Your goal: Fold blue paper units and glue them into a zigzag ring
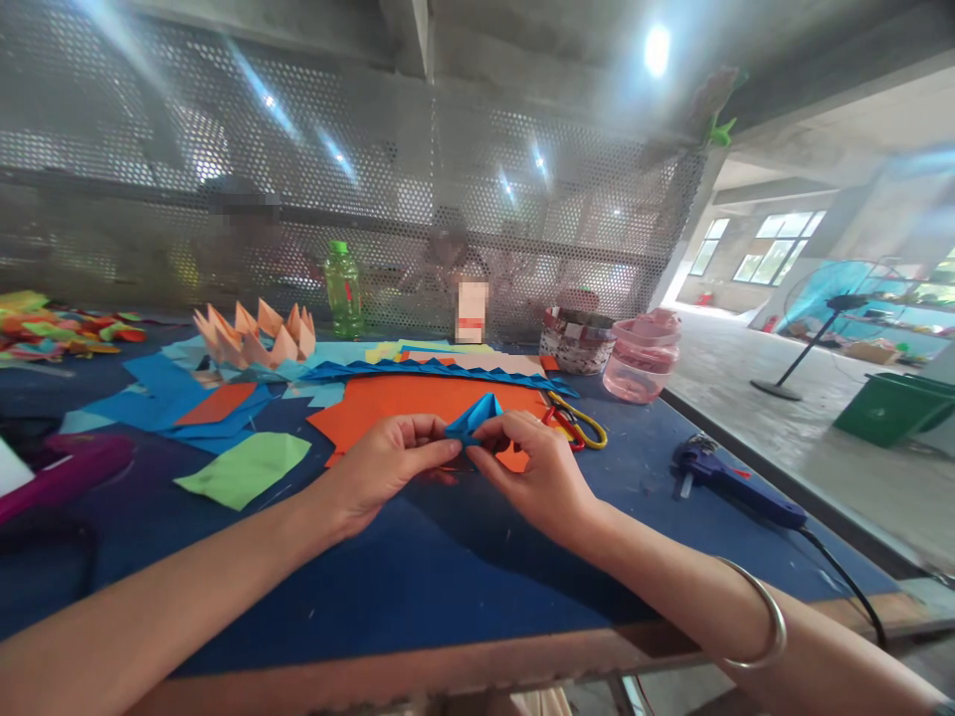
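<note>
Between my two hands is a small folded piece of blue paper (481, 411) with a pointed top. My left hand (388, 462) pinches its left corner between thumb and fingers. On the other side, my right hand (537, 457) grips the right corner the same way. Under and behind the hands lie orange paper sheets (403, 398). A long blue zigzag paper strip (418, 369) stretches across the sheets just beyond. Scissors with red and yellow handles (589, 423) lie to the right of my right hand, partly over the orange paper.
A blue glue gun (746, 482) with a cord lies at the right edge. Left are a green paper sheet (246, 469), blue sheets (160, 393), a peach paper crown (258, 338) and a purple tool (75, 467). Behind stand a green bottle (343, 293), a basket (574, 343) and a pink jug (642, 363).
</note>
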The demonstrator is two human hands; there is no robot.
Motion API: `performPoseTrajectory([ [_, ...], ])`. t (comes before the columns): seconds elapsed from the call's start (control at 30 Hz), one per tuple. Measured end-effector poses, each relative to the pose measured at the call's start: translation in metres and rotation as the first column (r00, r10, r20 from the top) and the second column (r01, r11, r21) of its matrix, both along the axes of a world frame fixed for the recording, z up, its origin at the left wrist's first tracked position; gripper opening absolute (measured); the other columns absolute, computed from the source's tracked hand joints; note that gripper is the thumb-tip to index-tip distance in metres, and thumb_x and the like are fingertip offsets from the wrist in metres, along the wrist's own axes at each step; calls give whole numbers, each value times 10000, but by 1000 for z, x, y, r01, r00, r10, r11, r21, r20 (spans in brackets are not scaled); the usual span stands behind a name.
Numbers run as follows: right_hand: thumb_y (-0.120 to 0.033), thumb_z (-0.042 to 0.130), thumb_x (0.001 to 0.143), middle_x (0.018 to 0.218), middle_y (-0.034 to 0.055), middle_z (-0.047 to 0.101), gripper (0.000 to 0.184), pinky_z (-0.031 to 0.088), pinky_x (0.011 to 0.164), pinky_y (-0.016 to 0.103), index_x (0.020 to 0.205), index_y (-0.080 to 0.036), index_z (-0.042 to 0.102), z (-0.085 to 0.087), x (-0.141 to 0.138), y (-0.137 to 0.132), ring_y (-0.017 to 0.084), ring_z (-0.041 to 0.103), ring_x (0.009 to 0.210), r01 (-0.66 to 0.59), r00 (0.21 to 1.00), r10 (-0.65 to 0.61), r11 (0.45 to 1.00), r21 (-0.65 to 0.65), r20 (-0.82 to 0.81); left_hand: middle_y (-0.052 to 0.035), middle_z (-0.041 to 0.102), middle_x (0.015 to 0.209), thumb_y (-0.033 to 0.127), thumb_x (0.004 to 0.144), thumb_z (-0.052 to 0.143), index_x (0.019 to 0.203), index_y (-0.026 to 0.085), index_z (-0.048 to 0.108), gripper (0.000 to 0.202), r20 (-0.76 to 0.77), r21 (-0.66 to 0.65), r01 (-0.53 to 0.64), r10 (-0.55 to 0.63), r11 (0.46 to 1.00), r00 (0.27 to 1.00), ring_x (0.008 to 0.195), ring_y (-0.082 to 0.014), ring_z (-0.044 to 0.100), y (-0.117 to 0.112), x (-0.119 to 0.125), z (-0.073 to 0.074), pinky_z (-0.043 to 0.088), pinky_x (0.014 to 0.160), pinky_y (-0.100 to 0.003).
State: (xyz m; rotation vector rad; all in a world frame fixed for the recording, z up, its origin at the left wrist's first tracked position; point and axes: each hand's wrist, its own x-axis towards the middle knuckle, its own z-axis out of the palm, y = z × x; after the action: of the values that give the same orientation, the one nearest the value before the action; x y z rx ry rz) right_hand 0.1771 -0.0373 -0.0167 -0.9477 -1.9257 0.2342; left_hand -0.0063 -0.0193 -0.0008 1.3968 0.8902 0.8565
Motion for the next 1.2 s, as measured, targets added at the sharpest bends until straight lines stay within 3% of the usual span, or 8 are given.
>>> performPoseTrajectory([
  [0.67,-152,539,868,863,38,674,180,485,760,301,940,-215,692,-1,4,3,159,590,808,-27,998,15,975,219,56,-71,752,850,209,825,607,824,154,733,138,123,-152,71,-52,986,991,822,-165,681,-1,-1,4,547,740,-242],
  [0.97,-146,503,885,887,59,665,221,484,758,322,977,-214,693,1,7,5,161,564,787,-63,976,-15,936,346,217,-60,753,795,159,814,596,769,139,736,148,157,-202,28,4,979,988,734,-139,685,-1,0,5,551,682,-203],
  [1.2,-140,494,886,885,72,671,219,483,769,334,968,-198,689,4,7,2,180,556,802,-67,950,-49,934,352,309,-68,753,791,173,784,627,756,136,742,124,136,-221,0,30,975,990,743,-154,685,-2,0,6,549,692,-219],
])
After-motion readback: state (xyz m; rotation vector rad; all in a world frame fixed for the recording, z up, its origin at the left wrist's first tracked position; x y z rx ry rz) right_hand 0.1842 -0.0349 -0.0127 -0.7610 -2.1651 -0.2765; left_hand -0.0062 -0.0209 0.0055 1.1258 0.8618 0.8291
